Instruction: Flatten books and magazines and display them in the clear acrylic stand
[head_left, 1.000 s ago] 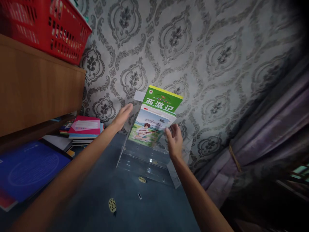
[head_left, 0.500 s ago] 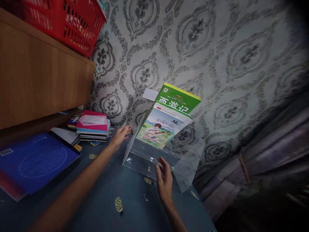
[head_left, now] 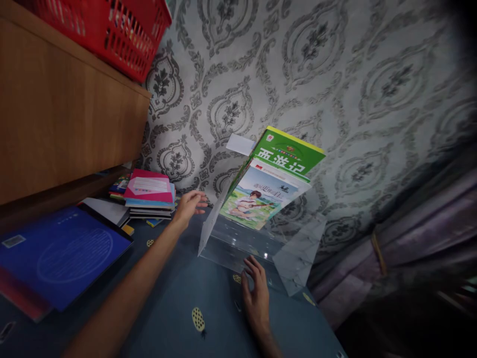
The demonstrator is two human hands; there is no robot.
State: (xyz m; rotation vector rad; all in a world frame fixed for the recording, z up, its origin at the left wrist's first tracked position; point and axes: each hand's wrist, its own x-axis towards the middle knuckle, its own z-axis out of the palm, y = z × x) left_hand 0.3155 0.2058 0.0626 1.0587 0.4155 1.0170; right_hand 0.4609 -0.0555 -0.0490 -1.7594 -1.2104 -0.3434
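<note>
Transparent rack (head_left: 298, 258) stands on the dark blue bench (head_left: 283, 330), near the patterned wall (head_left: 231, 114), as the head view shows. Inside the rack, a green book (head_left: 296, 150) is at the back, and before it leans a guitar-cover book (head_left: 257, 199). The left hand (head_left: 190, 206) is just beside the left side of the rack; its fingers are spread and hold nothing. The right hand (head_left: 257, 296) is before the rack's front, its fingers loosely bent around nothing; whether they touch the rack, one cannot tell. Left of the rack are a book stack (head_left: 151, 191) and a blue book (head_left: 78, 248); higher on this side, a red basket (head_left: 139, 44) sits on a wooden cabinet (head_left: 74, 104). Right of the rack hangs a tied curtain (head_left: 357, 273).
</note>
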